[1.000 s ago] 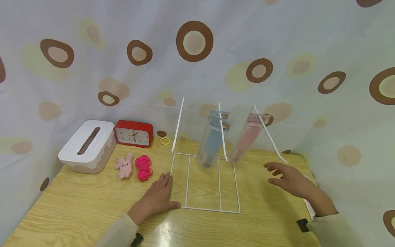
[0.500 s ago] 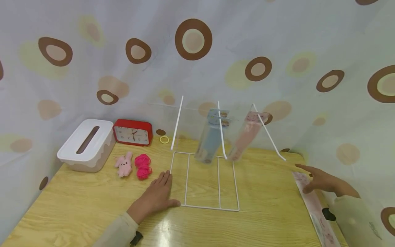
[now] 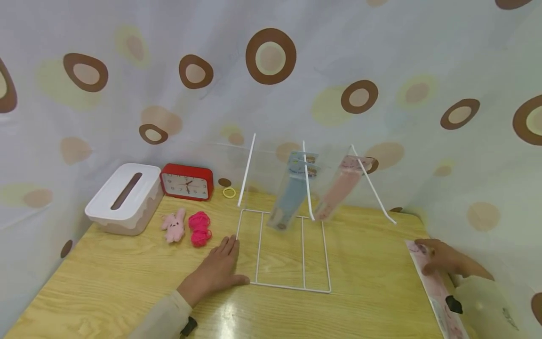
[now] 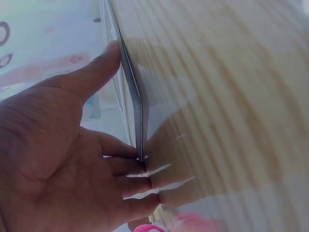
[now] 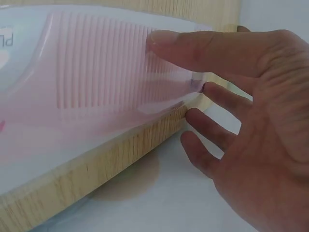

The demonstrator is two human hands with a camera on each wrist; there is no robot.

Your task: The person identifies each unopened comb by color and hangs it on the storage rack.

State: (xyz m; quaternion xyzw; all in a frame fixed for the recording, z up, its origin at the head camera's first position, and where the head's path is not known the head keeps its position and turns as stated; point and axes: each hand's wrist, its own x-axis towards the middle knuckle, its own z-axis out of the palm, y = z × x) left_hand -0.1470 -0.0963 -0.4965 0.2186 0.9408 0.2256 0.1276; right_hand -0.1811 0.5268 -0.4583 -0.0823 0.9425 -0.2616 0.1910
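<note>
A white wire display rack [image 3: 292,287] stands on the wooden table with three prongs rising at the back. Blue packaged combs [image 3: 293,188] hang at its middle prong, and a pink packaged comb [image 3: 340,183] at the right one. My left hand [image 3: 215,272], fingers spread and straight, rests against the left front corner of the base. At the table's right edge a pink comb in clear packaging [image 5: 96,72] lies flat. Over its far end is my right hand [image 3: 444,258]; the thumb touches the pack's face and loosely bent fingers are along its edge.
Left of the rack lie pink yarn [image 3: 199,229] and a small pink plush toy [image 3: 174,226]. Behind them stand a red alarm clock [image 3: 187,182] and a white tissue box [image 3: 123,200]. A yellow ring [image 3: 229,192] lies near the clock. Patterned curtain closes the back and right.
My right hand has moved right from beside the rack to the packaged comb at the table edge and come down onto it. The left hand has stayed put; the hanging packs have swung slightly.
</note>
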